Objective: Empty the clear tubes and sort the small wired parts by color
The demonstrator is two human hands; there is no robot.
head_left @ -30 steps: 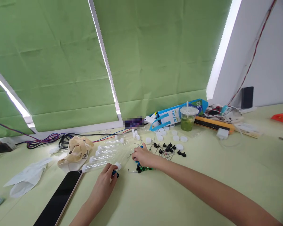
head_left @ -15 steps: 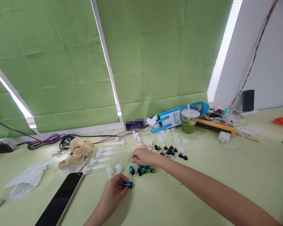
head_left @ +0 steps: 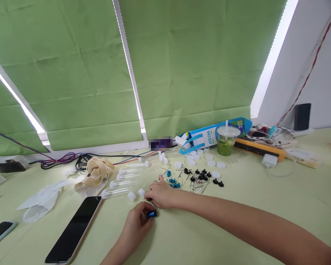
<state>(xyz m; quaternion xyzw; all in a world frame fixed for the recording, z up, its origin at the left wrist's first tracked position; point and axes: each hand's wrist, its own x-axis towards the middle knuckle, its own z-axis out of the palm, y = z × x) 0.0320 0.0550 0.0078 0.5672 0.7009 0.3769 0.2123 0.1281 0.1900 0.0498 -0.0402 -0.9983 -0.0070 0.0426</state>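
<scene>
My left hand (head_left: 136, 222) is closed, pinching a small blue metal cylinder with a dark end (head_left: 152, 214) just above the table. Close beside it my right hand (head_left: 161, 194) reaches in from the right, its fingers bent together. A dark bit shows at its fingertips, too small to name. Several teal-blue metal pieces (head_left: 174, 185) lie past the right hand. Black knob-like parts (head_left: 203, 176) and thin metal pins (head_left: 200, 189) are scattered to the right. Two white caps (head_left: 131, 196) lie just beyond the fingers.
Clear tubes with white ends (head_left: 124, 184) lie left of the hands, near a crumpled beige cloth (head_left: 95, 175) and a large phone (head_left: 74, 230). White discs (head_left: 191, 162), a drink cup (head_left: 225, 145) and a yellow-black bar (head_left: 259, 149) stand or lie toward the back right. Cables run along the wall.
My right hand has come nearer my left hand, uncovering teal-blue pieces and hiding the green ones. The left hand still holds the blue cylinder. The view has shifted slightly.
</scene>
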